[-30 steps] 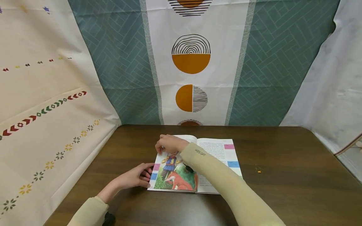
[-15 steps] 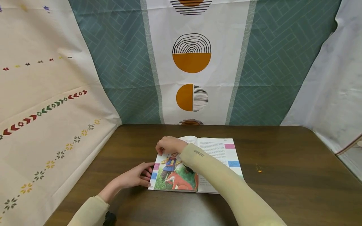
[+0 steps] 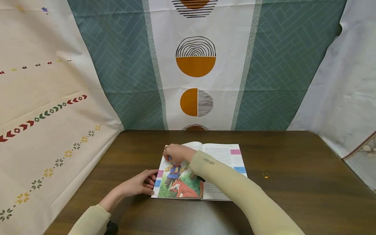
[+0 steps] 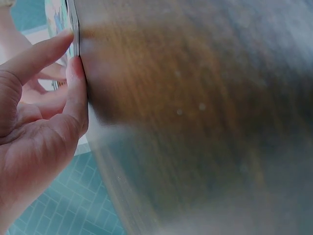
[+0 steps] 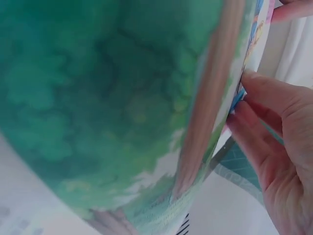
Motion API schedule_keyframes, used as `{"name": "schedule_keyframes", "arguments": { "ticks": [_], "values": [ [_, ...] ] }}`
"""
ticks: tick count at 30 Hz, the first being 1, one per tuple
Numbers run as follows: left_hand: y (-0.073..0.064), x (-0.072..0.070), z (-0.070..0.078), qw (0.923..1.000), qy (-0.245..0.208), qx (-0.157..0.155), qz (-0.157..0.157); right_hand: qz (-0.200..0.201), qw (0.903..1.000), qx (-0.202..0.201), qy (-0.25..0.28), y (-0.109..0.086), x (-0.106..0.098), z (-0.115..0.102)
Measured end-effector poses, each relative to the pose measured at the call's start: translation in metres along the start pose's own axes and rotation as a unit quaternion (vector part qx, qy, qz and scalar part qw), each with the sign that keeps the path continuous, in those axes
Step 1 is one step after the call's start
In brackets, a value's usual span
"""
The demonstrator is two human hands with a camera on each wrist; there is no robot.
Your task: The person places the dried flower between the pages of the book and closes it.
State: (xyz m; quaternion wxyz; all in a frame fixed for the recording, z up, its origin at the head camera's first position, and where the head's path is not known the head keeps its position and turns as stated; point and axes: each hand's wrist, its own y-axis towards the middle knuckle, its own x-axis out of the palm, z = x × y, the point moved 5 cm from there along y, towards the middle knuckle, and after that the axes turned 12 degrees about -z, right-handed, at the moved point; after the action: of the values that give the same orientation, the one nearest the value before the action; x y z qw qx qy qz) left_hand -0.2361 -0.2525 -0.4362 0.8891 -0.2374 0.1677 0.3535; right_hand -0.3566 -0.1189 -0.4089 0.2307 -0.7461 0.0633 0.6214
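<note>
An open picture book [image 3: 218,153] lies on the table. Its left page carries a coloured drawing of a figure and a red fox. At that page's outer edge rests my left hand [image 3: 136,186], thumb near the bottom corner and fingertips further up; the left wrist view shows its fingertips [image 4: 74,68] right at the book's edge. My right hand [image 3: 178,152] reaches across to the upper left of the page. Its thumb and fingers [image 5: 264,88] pinch a small blue thing [image 5: 238,97] at the page edge, whose kind I cannot tell. The hand covers the page's top corner.
The brown wooden table [image 3: 293,195] extends around the book. A small orange speck [image 3: 266,177] lies to the right of it. Patterned cloth [image 3: 141,81] hangs behind the table, with pale cloths at both sides.
My right hand has shifted slightly down and right at the page's top left, and a bit of blue now shows under its fingers. My left hand stays at the book's edge.
</note>
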Motion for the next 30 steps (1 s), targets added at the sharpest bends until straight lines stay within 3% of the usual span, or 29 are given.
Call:
{"name": "schedule_keyframes", "arguments": {
  "ticks": [7,18,24,30],
  "values": [
    [0.001,-0.002,0.001,0.9999,0.008,-0.007,0.003,-0.016,0.9991,0.039,0.01,-0.018,0.001,0.003],
    [0.0,0.0,0.001,0.9998,0.019,-0.002,0.005,-0.044,0.9979,0.039,0.025,-0.038,0.01,0.004],
    [0.0,0.001,0.0,0.9998,0.014,0.007,0.007,-0.029,0.9988,0.038,0.009,-0.053,0.008,0.002],
    [0.0,0.001,-0.002,0.9999,0.013,0.004,0.005,0.009,0.9978,0.065,-0.007,-0.078,0.008,0.005]
  ]
}}
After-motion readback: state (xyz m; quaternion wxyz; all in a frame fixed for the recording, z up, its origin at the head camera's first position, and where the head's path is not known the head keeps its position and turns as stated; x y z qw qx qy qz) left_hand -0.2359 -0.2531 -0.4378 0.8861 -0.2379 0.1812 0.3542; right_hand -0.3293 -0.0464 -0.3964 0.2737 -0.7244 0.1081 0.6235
